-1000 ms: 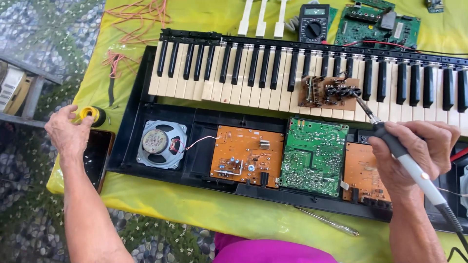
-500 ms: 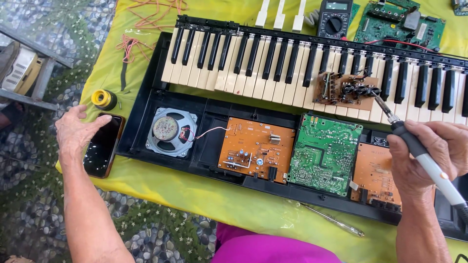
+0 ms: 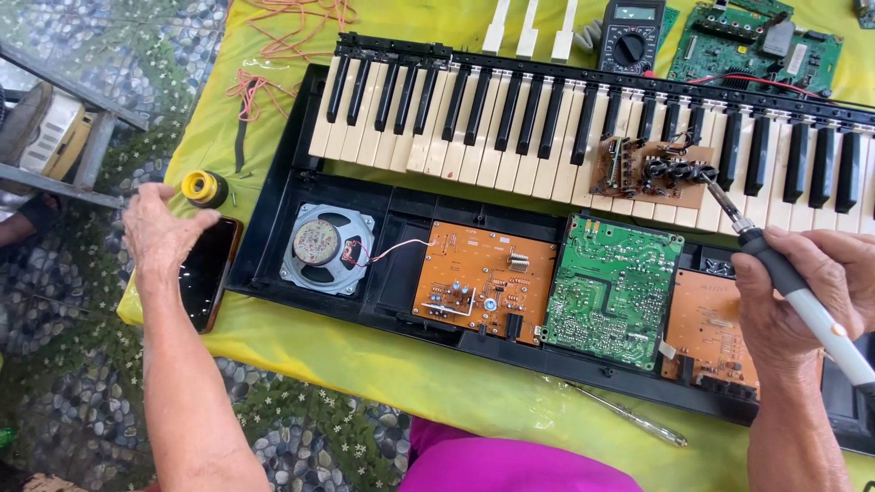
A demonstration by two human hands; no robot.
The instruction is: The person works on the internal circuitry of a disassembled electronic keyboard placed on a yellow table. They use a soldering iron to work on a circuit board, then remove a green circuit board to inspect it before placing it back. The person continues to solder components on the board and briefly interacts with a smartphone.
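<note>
An opened electronic keyboard (image 3: 273,182) lies on a yellow cloth, its round speaker (image 3: 326,248), orange circuit board (image 3: 483,282) and green circuit board (image 3: 612,290) exposed. A small brown circuit board (image 3: 649,171) rests on the keys at the right. My right hand (image 3: 793,292) grips a soldering iron (image 3: 784,273), its tip touching that small board. My left hand (image 3: 159,235) rests on a dark phone (image 3: 208,273) at the cloth's left edge, fingers loosely spread, beside a small yellow and black spool (image 3: 204,189).
A multimeter (image 3: 631,35) and another green board (image 3: 756,46) lie beyond the keys. Loose white keys (image 3: 529,27) and orange wires (image 3: 292,18) sit at the top. A thin screwdriver (image 3: 629,417) lies on the cloth's near edge. A metal stand (image 3: 73,137) is at the left.
My left hand has moved off the yellow spool and down onto the phone. The view has shifted left and down. The soldering iron stays at the small board.
</note>
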